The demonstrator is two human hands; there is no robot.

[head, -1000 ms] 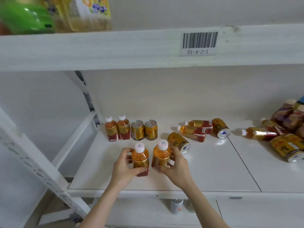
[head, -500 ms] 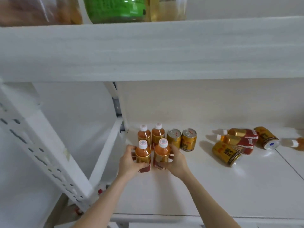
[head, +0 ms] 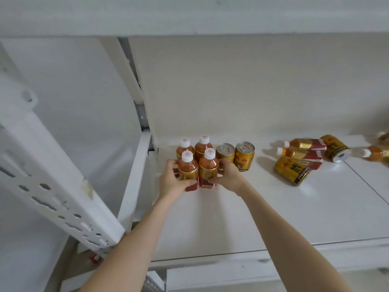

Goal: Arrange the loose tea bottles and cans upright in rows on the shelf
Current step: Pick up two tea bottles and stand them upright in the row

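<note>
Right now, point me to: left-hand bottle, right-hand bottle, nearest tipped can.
left-hand bottle (head: 188,168), head view, on its amber body above the thumb.
right-hand bottle (head: 208,167), head view, on its amber body.
nearest tipped can (head: 291,170), head view, on its gold side wall.

Stockroom or shop, white metal shelf (head: 273,218) on perforated upright (head: 52,197), identical tea bottles (head: 208,167) and cans (head: 244,154)

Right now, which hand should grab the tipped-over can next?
The right hand, probably. The fallen can lies to the right of the standing cans, on that hand's side. The left hand sits at the far left, with its bottle and the other bottles in its way.
</note>
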